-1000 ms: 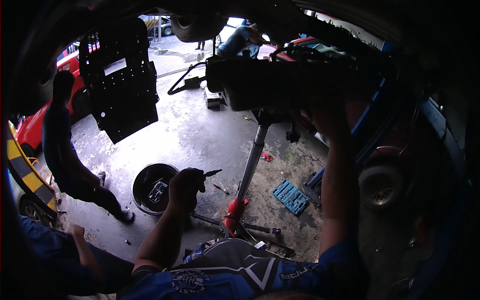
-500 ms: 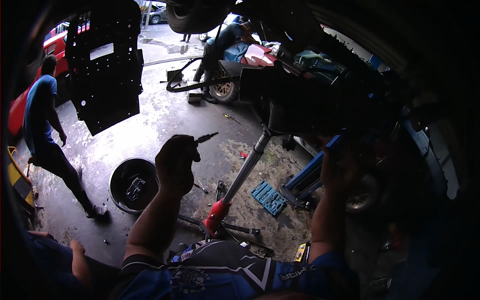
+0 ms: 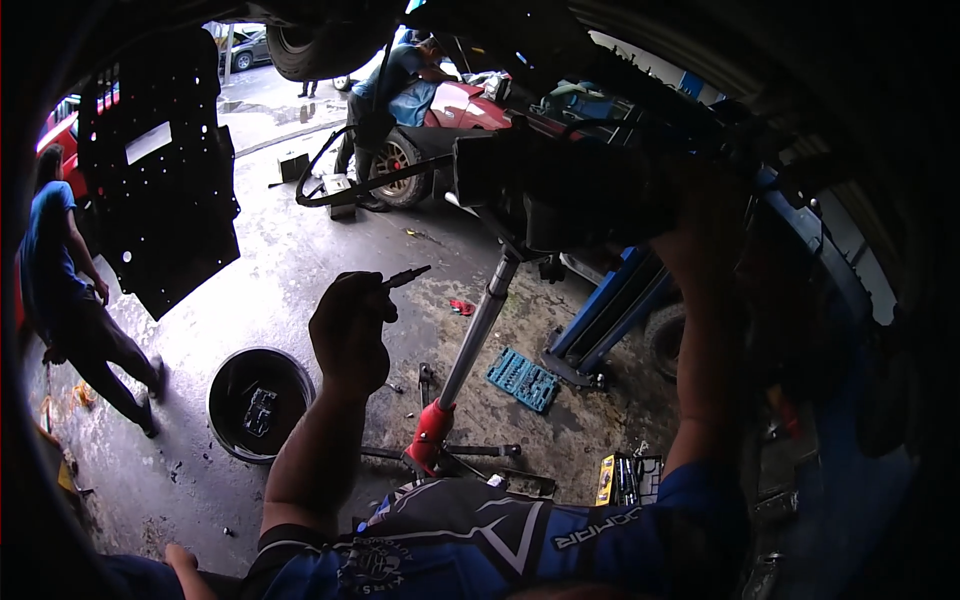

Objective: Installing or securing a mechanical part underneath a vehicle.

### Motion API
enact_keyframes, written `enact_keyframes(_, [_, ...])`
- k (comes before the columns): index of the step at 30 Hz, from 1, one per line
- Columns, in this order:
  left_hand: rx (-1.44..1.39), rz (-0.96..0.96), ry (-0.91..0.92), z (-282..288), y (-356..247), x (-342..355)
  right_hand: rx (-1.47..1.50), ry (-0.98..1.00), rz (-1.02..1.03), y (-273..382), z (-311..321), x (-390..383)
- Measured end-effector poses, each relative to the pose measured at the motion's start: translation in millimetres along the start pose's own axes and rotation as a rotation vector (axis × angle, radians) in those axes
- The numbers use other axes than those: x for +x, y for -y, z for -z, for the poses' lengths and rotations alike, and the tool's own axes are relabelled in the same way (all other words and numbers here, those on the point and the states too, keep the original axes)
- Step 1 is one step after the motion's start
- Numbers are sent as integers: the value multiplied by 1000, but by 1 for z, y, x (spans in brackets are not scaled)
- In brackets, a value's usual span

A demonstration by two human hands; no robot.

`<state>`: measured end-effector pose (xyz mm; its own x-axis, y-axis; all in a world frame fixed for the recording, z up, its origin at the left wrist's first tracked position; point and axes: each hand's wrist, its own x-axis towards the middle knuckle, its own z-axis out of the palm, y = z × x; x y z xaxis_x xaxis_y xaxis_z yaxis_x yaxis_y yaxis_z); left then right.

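My left hand (image 3: 350, 325) is raised in the middle of the view, fingers closed round a slim rod-shaped piece (image 3: 408, 277) with a stepped shaft and a narrow tip. The piece is too dark for me to tell its exact kind. At the right my right hand (image 3: 690, 235) reaches up beside a large dark vehicle part (image 3: 570, 190); its fingers are lost in shadow. Under that part stands a tall jack (image 3: 480, 335) with a grey post and a red base.
A round black tub (image 3: 215, 400) with a dark part in it stands left. A teal socket set (image 3: 524, 379) lies right of the jack, near a blue lift post (image 3: 605, 315). A perforated dark panel (image 3: 160, 190) hangs upper left. A person (image 3: 65, 250) is at far left; another leans over a red car (image 3: 460, 108).
My right hand and forearm have moved up toward the dark part. My left hand keeps its grip on the rod-shaped piece. The view has shifted, and the person at left has turned.
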<state>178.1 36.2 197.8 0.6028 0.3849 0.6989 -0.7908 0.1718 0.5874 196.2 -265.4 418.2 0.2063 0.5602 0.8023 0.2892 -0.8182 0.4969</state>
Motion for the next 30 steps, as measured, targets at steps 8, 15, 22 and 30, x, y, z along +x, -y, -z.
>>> enact_keyframes(8, [228, -139, 101, -2, -3, 24, -126, -2, 19, -2, -2, 21])
enact_keyframes(15, [477, -368, 29, -32, -24, 68, 71, 187, -139, -1, 3, 70])
enact_keyframes(22, [459, -277, 56, -46, -16, 104, 109, 254, -202, 8, 21, 103])
enact_keyframes(30, [-246, -32, 75, -40, 21, 138, 187, 256, -273, 13, 25, 110])
